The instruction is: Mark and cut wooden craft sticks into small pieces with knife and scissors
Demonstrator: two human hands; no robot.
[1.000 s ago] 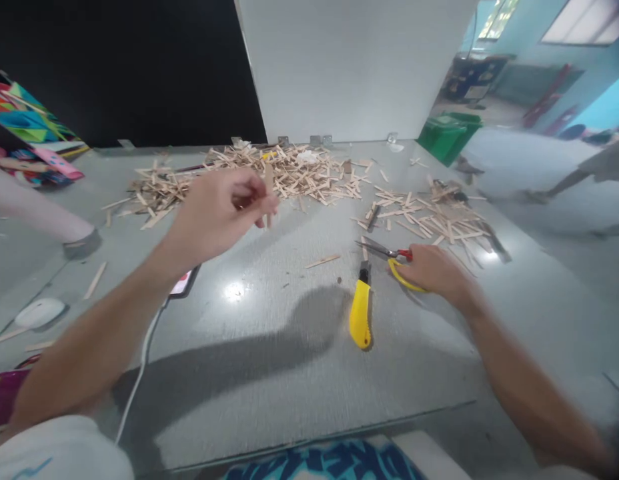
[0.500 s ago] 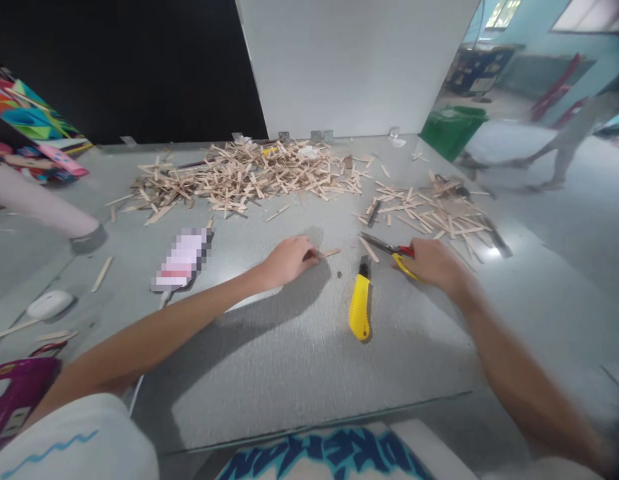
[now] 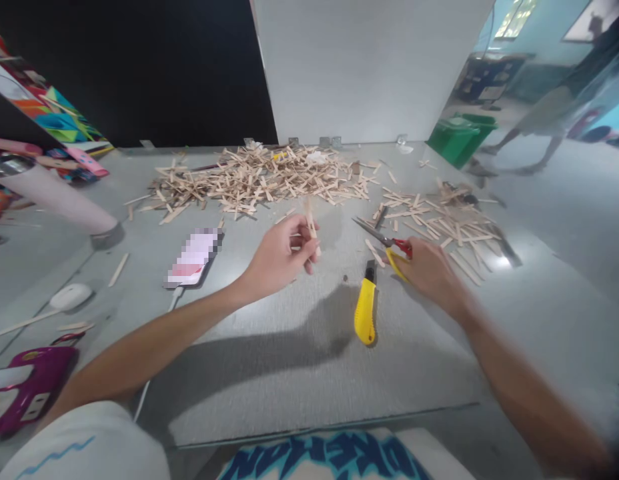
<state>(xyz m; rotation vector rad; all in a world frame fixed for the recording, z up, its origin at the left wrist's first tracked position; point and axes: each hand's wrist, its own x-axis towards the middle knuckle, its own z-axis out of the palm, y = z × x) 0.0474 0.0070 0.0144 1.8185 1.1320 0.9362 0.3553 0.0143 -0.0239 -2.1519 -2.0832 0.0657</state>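
Note:
My left hand (image 3: 278, 257) is raised a little over the grey table (image 3: 269, 373), its fingers pinched on a thin wooden stick (image 3: 310, 223) that points upward. My right hand (image 3: 428, 273) is closed on the yellow and red handles of a pair of scissors (image 3: 384, 241), whose blades point left and are slightly apart. A yellow utility knife (image 3: 365, 309) lies on the table between my two hands. A large heap of cut wooden sticks (image 3: 259, 177) is spread along the far side of the table, and a smaller heap (image 3: 439, 217) lies beyond my right hand.
A phone (image 3: 193, 257) on a white cable lies left of my left hand. A white mouse (image 3: 72, 297) and loose sticks sit at the left edge, with a magenta object (image 3: 24, 387) nearer me. A white partition (image 3: 359, 67) stands behind. A person walks at the far right by a green bin (image 3: 459, 137).
My left hand went from the air down to the table, pinched a single stick there and lifted it upright. My right hand stayed on the scissors, shifting slightly.

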